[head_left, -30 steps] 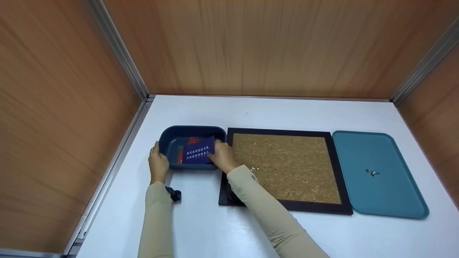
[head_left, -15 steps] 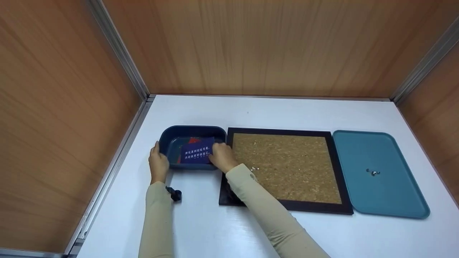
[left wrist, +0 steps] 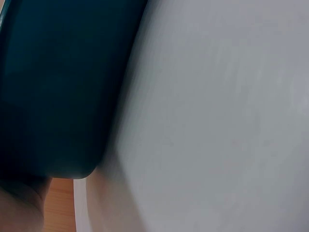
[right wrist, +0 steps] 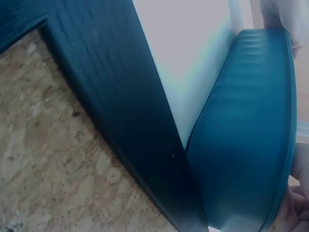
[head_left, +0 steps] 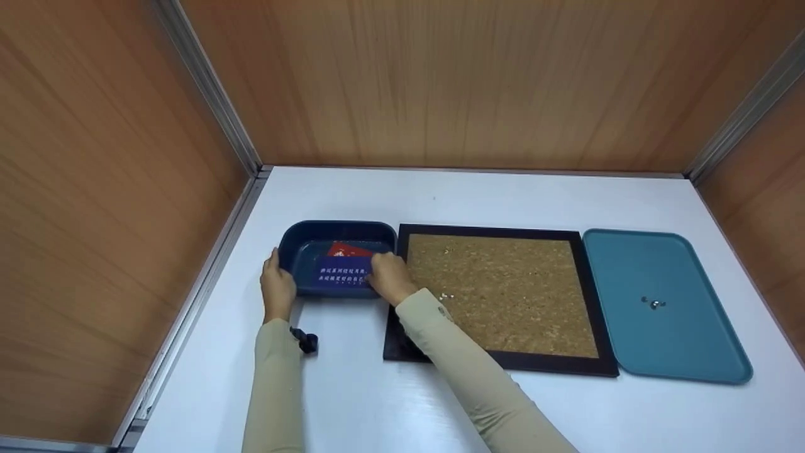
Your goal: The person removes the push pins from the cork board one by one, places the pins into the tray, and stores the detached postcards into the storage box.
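Note:
A deep dark-teal bin (head_left: 339, 292) stands at the left of the white table. My left hand (head_left: 277, 289) holds its left end; in the left wrist view only part of this hand (left wrist: 21, 208) shows beside the bin's outer wall (left wrist: 63, 87). With my right hand (head_left: 391, 278) I pinch the right edge of a purple card with white characters (head_left: 343, 270), inside the bin near its front wall. Behind it shows a red card (head_left: 346, 250), partly covered. The right wrist view shows the bin's wall (right wrist: 246, 125) and some right-hand fingers (right wrist: 292, 208); the purple card is hidden there.
Beside the bin lies a black-framed cork board (head_left: 503, 296), with small shiny pieces (head_left: 446, 296) on it. Farther right is a flat teal tray (head_left: 679, 340) bearing several small shiny pieces (head_left: 654, 304). Wooden panels (head_left: 471, 82) stand at the back and sides.
The purple card has turned level and moved slightly left and down towards the bin's front wall. More of the red card shows behind it. My left hand stays at the bin.

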A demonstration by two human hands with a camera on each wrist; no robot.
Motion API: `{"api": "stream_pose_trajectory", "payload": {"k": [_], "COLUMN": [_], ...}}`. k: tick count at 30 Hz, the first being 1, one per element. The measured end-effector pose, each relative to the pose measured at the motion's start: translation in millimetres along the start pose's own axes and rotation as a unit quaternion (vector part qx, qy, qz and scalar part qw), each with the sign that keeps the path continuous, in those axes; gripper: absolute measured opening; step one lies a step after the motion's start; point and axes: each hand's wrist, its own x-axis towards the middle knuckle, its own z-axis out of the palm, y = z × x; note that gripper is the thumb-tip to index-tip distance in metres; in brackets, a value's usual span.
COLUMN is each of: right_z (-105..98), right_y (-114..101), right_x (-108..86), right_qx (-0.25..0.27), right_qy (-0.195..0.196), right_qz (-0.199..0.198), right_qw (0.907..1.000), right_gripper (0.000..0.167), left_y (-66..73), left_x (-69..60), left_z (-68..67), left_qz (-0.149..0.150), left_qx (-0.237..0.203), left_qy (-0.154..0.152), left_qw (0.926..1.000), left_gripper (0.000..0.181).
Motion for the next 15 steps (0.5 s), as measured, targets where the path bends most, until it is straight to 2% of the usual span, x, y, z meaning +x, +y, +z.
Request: {"api": "stream_pose_trajectory", "payload": {"k": [10,15], "right_z": [1.1,0.0], "right_y": [2.8,4.2], "right_x": [-1.6,-3.2], "right_qx": [0.044,0.073], "right_qy": [0.002,0.006], "right_qz": [0.008,0.01], "right_qw": [0.999,0.9973], "right_gripper": [0.02,0.024], "left_y": [1.3,3.1], "left_x": [-0.2,-0.2], "left_z": [-1.0,-2.6], "left_qz": [0.005,0.01], "left_qx": [-0.004,0.011], "left_qy": [-0.001,-0.01], "left_qw": [1.0,0.9998], "left_gripper": [0.052,0.053]}}
